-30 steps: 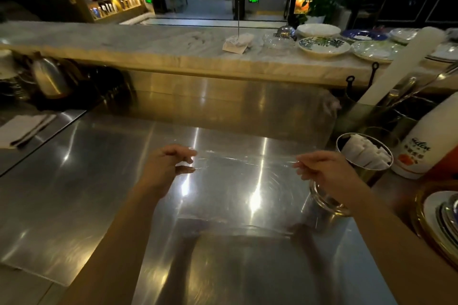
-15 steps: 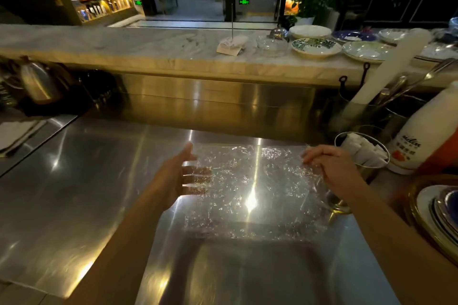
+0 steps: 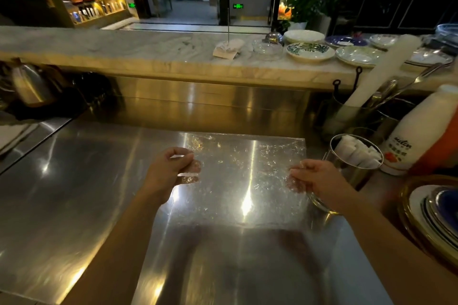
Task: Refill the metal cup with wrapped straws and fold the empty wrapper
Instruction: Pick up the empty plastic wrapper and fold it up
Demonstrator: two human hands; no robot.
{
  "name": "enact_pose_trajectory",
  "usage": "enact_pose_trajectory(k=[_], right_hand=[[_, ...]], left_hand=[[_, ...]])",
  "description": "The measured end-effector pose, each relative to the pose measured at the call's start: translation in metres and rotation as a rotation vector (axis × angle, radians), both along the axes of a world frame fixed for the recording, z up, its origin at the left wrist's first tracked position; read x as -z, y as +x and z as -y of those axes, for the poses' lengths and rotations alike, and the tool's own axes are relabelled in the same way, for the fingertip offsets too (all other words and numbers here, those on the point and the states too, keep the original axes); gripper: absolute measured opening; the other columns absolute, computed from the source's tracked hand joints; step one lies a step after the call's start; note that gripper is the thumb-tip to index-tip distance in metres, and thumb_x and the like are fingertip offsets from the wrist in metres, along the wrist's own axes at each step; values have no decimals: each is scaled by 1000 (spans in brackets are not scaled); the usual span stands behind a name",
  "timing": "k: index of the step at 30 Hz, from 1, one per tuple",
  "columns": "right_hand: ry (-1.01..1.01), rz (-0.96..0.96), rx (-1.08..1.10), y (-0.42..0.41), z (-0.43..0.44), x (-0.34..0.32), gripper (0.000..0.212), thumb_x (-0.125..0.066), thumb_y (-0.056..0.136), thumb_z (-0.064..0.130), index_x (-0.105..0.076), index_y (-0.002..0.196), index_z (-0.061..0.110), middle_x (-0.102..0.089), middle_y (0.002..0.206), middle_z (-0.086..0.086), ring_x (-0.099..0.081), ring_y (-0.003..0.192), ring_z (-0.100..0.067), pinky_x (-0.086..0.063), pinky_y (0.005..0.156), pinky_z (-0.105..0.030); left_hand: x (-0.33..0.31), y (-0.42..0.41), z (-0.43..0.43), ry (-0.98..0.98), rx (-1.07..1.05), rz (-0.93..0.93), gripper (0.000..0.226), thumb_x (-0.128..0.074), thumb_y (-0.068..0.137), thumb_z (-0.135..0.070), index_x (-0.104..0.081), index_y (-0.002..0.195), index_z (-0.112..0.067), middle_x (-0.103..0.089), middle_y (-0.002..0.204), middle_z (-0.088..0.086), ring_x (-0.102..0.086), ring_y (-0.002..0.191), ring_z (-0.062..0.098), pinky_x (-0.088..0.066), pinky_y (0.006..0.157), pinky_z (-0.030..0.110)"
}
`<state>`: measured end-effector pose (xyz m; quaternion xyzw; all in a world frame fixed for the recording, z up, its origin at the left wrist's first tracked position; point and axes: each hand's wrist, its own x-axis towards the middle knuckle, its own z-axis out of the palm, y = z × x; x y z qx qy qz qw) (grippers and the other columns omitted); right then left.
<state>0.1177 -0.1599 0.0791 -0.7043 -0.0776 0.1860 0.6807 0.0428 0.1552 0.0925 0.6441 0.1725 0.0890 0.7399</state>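
A clear, crinkled plastic wrapper (image 3: 244,176) lies spread flat on the steel counter (image 3: 74,181). My left hand (image 3: 168,171) pinches its left edge between thumb and fingers. My right hand (image 3: 314,178) grips its right edge, fingers curled under the film. Just right of the wrapper stands the metal cup (image 3: 355,163), filled with white wrapped straws (image 3: 357,151). My right wrist is close to the cup's side.
A white milk bottle (image 3: 421,131) stands right of the cup. A utensil holder with a white roll (image 3: 381,69) is behind it. Stacked plates (image 3: 436,215) sit at the right edge. A marble ledge (image 3: 124,44) with plates (image 3: 309,51) runs along the back. A kettle (image 3: 29,84) sits at left.
The wrapper, held stretched above the counter a second ago, now lies flat on it. My left hand has closed from flat fingers into a pinch on the left edge.
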Motion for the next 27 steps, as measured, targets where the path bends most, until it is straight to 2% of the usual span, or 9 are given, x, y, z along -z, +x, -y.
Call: enact_pose_trajectory(k=[4, 7, 10, 12, 16, 20, 22, 25, 27], right_hand=[[-9, 39, 30, -1, -1, -5, 9, -55, 84, -1, -64, 84, 0, -70, 67, -9, -67, 59, -18, -55, 51, -23], [-89, 101, 76, -2, -1, -11, 15, -56, 85, 5, -60, 99, -1, -67, 85, -15, -65, 70, -20, -54, 55, -19], [-336, 297, 232, 2, -4, -17, 31, -60, 86, 13, -53, 114, 6, -59, 102, -6, -57, 88, -15, -46, 69, -17], [-447, 467, 270, 1, -8, -25, 37, -63, 84, 15, -52, 118, 7, -56, 108, -2, -52, 98, -15, -44, 82, -23], [-541, 728, -14, -3, -22, -45, 54, -72, 76, 15, -49, 125, 11, -54, 121, -4, -46, 109, -12, -39, 95, -31], [-570, 728, -272, -9, -44, -56, 71, -76, 71, 28, -40, 132, 26, -46, 122, 15, -42, 113, -4, -37, 97, -28], [-570, 706, -303, -7, -53, -59, 59, -74, 73, 26, -48, 127, 22, -56, 119, 10, -50, 108, -6, -41, 93, -25], [-604, 678, -257, -2, -55, -66, 25, -69, 78, 20, -66, 102, 14, -69, 96, -1, -62, 85, -9, -51, 82, -28], [-566, 658, -241, 0, -52, -71, 15, -70, 77, 17, -69, 91, 13, -69, 83, 1, -62, 76, -6, -51, 73, -20]], left_hand=[[-5, 0, 2, 35, 7, 46, 12, -58, 86, 0, -59, 80, -11, -72, 62, 4, -69, 56, 16, -52, 42, 26], [-11, 0, 1, 91, -19, 84, 11, -57, 87, 0, -59, 83, -10, -72, 61, 2, -68, 55, 14, -54, 43, 28], [-23, -3, 0, 203, -13, 131, 11, -54, 88, 0, -59, 83, -9, -71, 64, 4, -68, 57, 12, -56, 46, 26], [-33, -5, 2, 318, 32, 157, 12, -54, 88, 1, -58, 82, -8, -67, 70, 9, -66, 56, 10, -55, 46, 24], [-53, -6, 14, 618, 195, 206, 11, -54, 88, -1, -58, 84, -9, -67, 76, 9, -66, 61, 9, -53, 54, 22], [-69, -5, 29, 767, 310, 309, 6, -56, 87, -1, -62, 90, -1, -68, 77, 8, -66, 67, 12, -53, 62, 19], [-76, -4, 34, 825, 366, 354, 6, -58, 86, -2, -63, 89, -3, -68, 76, 3, -66, 68, 9, -52, 63, 13], [-84, 1, 36, 856, 422, 388, 7, -58, 86, -6, -63, 87, -10, -68, 76, -3, -66, 70, 5, -50, 65, 10], [-87, 5, 33, 855, 442, 399, 8, -59, 86, -8, -62, 87, -15, -68, 77, -3, -66, 71, 5, -51, 67, 11]])
